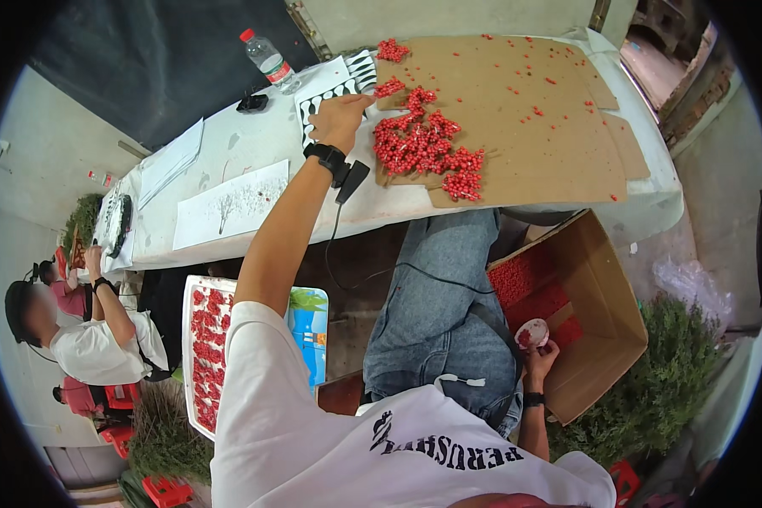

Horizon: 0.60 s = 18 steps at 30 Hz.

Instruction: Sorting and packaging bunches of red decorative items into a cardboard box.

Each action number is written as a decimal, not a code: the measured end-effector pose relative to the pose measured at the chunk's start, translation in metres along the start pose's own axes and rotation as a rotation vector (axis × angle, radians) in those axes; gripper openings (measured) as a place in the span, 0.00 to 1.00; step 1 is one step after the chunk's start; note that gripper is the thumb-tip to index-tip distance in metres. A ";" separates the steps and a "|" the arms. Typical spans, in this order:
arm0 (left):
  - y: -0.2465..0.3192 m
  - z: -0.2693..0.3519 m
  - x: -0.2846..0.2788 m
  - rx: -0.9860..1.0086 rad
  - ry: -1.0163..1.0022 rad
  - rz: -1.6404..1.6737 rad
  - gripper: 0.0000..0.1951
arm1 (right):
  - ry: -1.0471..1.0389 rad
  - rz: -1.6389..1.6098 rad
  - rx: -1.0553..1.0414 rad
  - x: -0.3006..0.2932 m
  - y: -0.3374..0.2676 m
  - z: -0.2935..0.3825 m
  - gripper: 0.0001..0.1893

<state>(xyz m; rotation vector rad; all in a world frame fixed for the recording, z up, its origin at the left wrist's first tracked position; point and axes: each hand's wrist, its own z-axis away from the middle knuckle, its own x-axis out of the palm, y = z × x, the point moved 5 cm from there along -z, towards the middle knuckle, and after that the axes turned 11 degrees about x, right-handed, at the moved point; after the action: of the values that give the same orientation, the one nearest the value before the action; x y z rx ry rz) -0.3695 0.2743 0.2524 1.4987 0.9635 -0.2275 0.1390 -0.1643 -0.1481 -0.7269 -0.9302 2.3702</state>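
Note:
My left hand (340, 117) reaches over the table, its fingertips at the edge of a small cluster of artificial red berries (390, 87). Whether the fingers grip that cluster cannot be told. Just below it, a larger pile of red berry sprigs (416, 146) lies on a flat sheet of cardboard (533, 140). Under the palm is a sheet with a black and white pattern (311, 114). Low on the right, my right hand (540, 359) holds a small white bowl (533, 333) with red stains, inside an open cardboard box (603, 305). Loose red berries (514, 279) cover part of its bottom.
A water bottle (270, 63) stands at the table's back. Printed paper (235, 203) lies left of my forearm. A white tray of red clusters (206, 355) sits by my left side. Green foliage (667, 374) borders the box. A cable (368, 278) crosses my lap. Another person (101, 343) works at left.

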 end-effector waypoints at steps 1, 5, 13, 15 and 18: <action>0.000 0.003 0.000 -0.005 0.007 -0.034 0.18 | -0.015 -0.035 0.007 0.001 0.000 0.000 0.33; -0.005 0.002 0.006 -0.009 -0.012 -0.012 0.18 | -0.036 -0.091 -0.006 0.002 -0.004 0.003 0.33; -0.037 -0.021 0.033 0.028 -0.147 0.266 0.17 | -0.019 -0.081 0.030 0.001 -0.004 0.005 0.33; -0.041 -0.022 0.036 0.029 -0.139 0.290 0.17 | -0.011 -0.069 0.027 0.000 -0.003 0.004 0.33; -0.037 -0.019 0.036 0.061 -0.097 0.223 0.15 | -0.021 -0.079 0.029 0.001 -0.004 0.004 0.34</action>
<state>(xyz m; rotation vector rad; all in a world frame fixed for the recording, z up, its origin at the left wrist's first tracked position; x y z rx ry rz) -0.3797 0.3018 0.2056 1.6227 0.7107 -0.1679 0.1369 -0.1624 -0.1429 -0.6439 -0.9148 2.3215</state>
